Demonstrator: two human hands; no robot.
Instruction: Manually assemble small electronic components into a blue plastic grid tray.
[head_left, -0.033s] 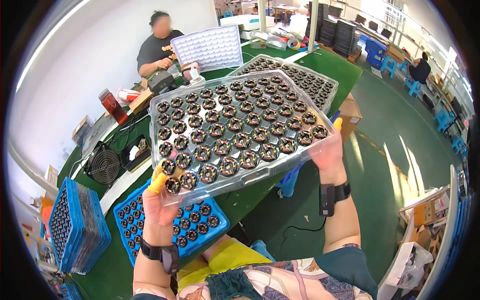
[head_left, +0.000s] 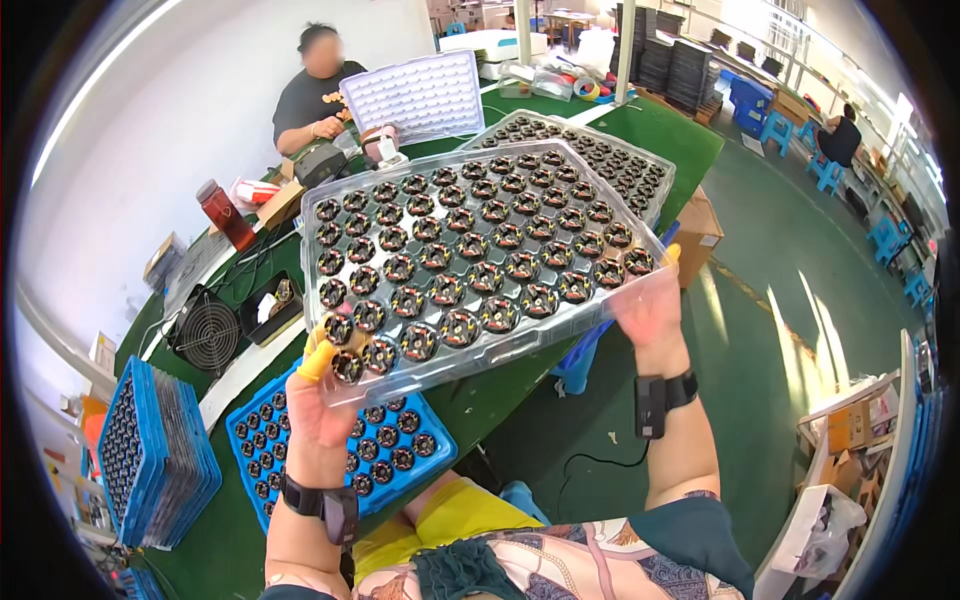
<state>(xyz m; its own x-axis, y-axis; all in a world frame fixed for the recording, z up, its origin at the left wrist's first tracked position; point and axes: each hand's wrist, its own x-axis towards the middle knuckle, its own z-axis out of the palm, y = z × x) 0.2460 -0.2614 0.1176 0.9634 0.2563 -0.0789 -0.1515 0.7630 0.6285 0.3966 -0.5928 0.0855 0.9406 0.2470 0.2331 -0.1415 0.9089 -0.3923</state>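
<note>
My left hand [head_left: 320,410] grips the near left corner of a clear plastic tray [head_left: 480,362], with a yellow cover on one finger. At the tray's right end my right hand [head_left: 650,310] holds the corner, also showing a yellow fingertip cover. The tray is raised and tilted over the table. Rows of small round black parts with red and yellow bits [head_left: 458,328] sit in its pockets. Partly hidden beneath it, a blue tray [head_left: 445,455] holds similar round parts. Behind it, another clear tray [head_left: 668,195] with such parts rests on the table.
A stack of blue and clear trays [head_left: 180,470] stands at the left. Beyond are a round fan grille [head_left: 208,332], a black box [head_left: 262,322] and a red bottle [head_left: 228,215]. A person [head_left: 320,95] sits across the green table, near a white pocketed tray [head_left: 420,95].
My right hand has shifted very slightly left and down at the tray's corner. The tray stays almost in place in both hands.
</note>
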